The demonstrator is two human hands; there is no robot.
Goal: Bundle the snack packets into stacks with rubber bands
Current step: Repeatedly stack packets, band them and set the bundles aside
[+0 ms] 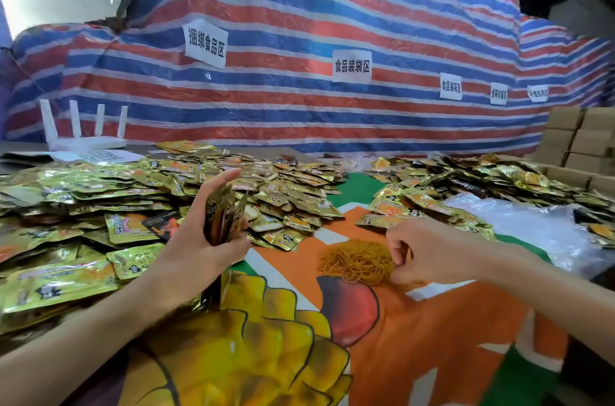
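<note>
Packets [222, 216] gripped upright in left hand [196, 249], right hand [422, 252] pinching rubber bands [356, 261]

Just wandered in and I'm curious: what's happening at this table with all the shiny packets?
A person is making bundles. The left hand grips a small upright stack of packets, not yet banded. The right hand pinches at the rubber bands piled on the tablecloth. Many loose packets lie heaped around.

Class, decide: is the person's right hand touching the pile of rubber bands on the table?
Touching. The head view shows the right hand with curled fingertips pinching strands at the right edge of the rubber bands.
</note>
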